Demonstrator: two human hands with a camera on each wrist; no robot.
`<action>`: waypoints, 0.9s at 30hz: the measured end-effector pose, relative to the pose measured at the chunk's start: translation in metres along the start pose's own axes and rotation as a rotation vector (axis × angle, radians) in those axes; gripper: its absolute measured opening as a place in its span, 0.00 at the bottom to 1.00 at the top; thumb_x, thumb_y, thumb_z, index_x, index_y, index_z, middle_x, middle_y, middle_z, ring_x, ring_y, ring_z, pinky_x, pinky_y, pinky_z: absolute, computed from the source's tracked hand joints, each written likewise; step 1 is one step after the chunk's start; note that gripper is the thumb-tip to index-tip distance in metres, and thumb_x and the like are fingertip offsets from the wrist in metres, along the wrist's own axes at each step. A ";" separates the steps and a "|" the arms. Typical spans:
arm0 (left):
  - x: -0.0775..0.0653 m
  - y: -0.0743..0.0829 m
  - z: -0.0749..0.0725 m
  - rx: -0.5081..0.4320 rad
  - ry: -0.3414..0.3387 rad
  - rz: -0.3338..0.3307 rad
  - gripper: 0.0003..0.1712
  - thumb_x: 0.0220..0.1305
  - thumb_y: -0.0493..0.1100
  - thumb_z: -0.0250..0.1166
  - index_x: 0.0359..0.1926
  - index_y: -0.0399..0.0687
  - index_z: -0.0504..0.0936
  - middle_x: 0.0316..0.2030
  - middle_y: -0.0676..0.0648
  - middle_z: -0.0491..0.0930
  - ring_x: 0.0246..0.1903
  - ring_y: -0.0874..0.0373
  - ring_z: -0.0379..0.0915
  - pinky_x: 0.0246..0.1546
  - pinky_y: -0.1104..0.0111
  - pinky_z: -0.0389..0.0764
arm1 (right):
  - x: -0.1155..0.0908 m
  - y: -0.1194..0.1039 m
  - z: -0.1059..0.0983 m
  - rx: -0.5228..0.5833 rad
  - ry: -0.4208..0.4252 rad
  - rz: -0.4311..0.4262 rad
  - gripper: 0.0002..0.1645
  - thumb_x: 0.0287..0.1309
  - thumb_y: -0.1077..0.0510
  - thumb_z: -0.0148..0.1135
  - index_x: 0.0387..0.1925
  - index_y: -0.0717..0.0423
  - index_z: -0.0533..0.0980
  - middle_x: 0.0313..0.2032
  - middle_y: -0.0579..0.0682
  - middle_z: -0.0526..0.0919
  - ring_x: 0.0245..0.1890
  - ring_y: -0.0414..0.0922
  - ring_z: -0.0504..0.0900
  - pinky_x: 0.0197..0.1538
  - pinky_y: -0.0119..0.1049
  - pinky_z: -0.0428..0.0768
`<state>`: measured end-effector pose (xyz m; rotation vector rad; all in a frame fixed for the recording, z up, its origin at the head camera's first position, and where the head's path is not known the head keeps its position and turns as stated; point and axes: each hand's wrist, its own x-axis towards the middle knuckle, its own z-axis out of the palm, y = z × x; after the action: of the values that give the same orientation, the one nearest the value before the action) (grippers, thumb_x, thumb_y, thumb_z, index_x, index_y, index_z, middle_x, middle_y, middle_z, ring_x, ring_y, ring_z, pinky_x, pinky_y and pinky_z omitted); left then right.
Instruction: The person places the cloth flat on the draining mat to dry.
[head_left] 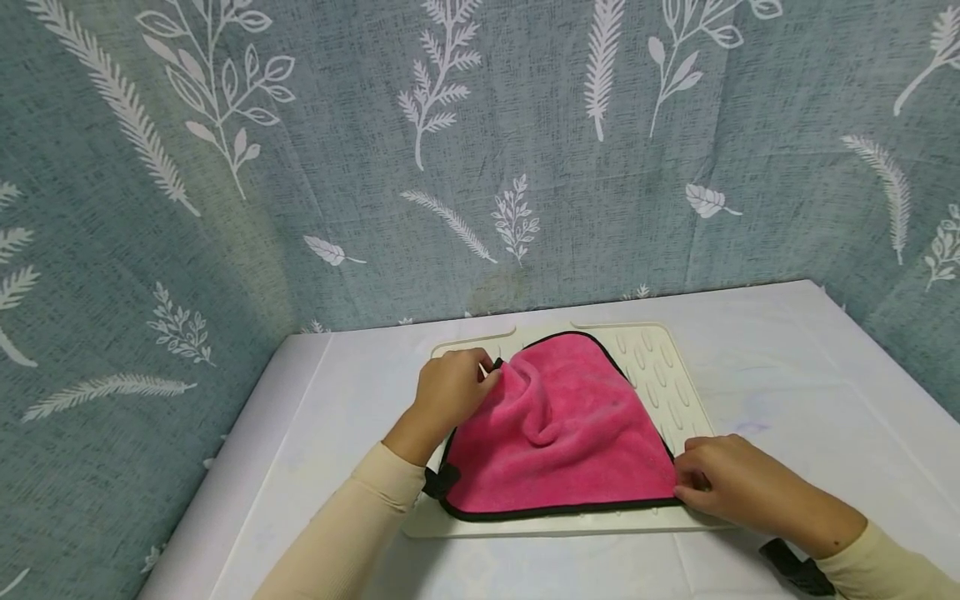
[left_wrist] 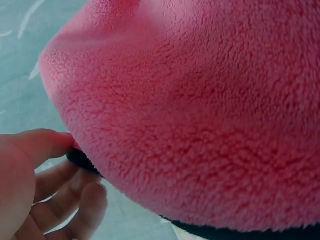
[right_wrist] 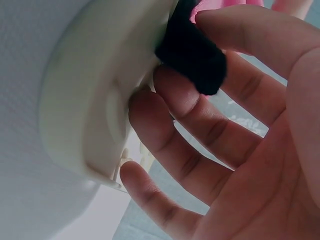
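Head view: the left hand (head_left: 450, 390) pinches the pink cloth (head_left: 577, 446) at its far-left edge, the right hand (head_left: 731, 483) pinches its near-right corner, a spread grip likely steadying the fabric, rumpled over the cream mat (head_left: 671, 387) on the bench (head_left: 795, 400).

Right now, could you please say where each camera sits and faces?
Head: on the person's head, facing forward and down at the pink cloth on the mat; left hand, right hand and sleeves show.
Left wrist: on that wrist, facing the pink cloth close up; part of the left hand shows.
Right wrist: on that wrist, facing the mat and pink cloth's corner; right hand shows.
Head and right wrist share the mat.
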<state>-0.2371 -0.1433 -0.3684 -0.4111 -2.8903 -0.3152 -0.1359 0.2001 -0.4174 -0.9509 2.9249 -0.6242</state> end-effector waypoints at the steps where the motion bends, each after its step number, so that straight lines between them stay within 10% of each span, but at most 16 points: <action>1: 0.000 0.000 0.000 -0.005 0.004 0.004 0.09 0.64 0.52 0.69 0.34 0.53 0.86 0.25 0.54 0.85 0.23 0.57 0.78 0.22 0.65 0.73 | 0.000 0.000 0.000 0.000 0.004 -0.001 0.20 0.51 0.57 0.73 0.16 0.35 0.72 0.19 0.31 0.64 0.20 0.26 0.59 0.25 0.25 0.62; 27: -0.012 -0.036 -0.027 -0.022 0.035 -0.120 0.09 0.63 0.50 0.68 0.36 0.51 0.85 0.28 0.51 0.86 0.23 0.57 0.77 0.21 0.66 0.72 | 0.001 -0.001 0.003 -0.007 0.013 0.015 0.20 0.51 0.57 0.73 0.17 0.35 0.71 0.20 0.32 0.64 0.20 0.26 0.58 0.24 0.25 0.61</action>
<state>-0.2320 -0.1869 -0.3523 -0.2337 -2.8852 -0.3696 -0.1359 0.1972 -0.4197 -0.9276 2.9445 -0.6227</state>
